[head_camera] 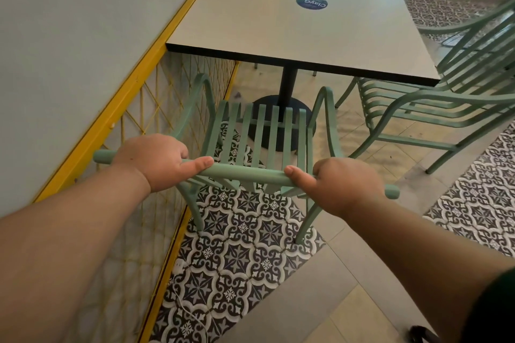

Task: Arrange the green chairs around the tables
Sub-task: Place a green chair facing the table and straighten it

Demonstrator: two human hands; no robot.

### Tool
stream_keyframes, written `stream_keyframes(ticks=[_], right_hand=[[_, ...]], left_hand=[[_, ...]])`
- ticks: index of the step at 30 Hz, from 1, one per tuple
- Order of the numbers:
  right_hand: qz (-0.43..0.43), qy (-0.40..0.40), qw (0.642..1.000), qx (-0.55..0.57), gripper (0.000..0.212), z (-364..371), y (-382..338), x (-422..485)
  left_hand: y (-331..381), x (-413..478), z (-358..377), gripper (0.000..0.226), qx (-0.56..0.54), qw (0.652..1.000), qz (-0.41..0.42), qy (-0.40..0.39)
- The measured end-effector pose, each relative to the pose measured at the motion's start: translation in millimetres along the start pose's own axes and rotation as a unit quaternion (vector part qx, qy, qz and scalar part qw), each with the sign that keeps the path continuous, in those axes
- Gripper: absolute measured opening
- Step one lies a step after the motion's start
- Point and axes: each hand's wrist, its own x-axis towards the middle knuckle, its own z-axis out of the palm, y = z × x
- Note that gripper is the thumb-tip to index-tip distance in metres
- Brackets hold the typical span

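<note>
A green slatted metal chair (259, 133) stands in front of me, facing a square grey table (292, 28). Its front edge and armrests reach just under the table's near edge. My left hand (156, 160) grips the left part of the chair's top back rail. My right hand (345, 184) grips the right part of the same rail. A second green chair (434, 97) stands at the table's right side, its seat partly under the tabletop.
A grey wall with a yellow frame and yellow lattice (156, 108) runs close along the chair's left. The table stands on a black post with a round base (281, 120). A blue round sticker (312, 2) lies on the tabletop. A white cable (181, 301) trails on the patterned floor tiles.
</note>
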Motion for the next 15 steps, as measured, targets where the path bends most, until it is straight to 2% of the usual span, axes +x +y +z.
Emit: stream_keyframes(ticks=[15], right_hand=[[-0.012,0.01,1.0,-0.007,0.105,2.6,-9.0,17.2]], left_hand=[[-16.9,16.0,-2.4,0.107,0.007,1.0,0.001,0.004]])
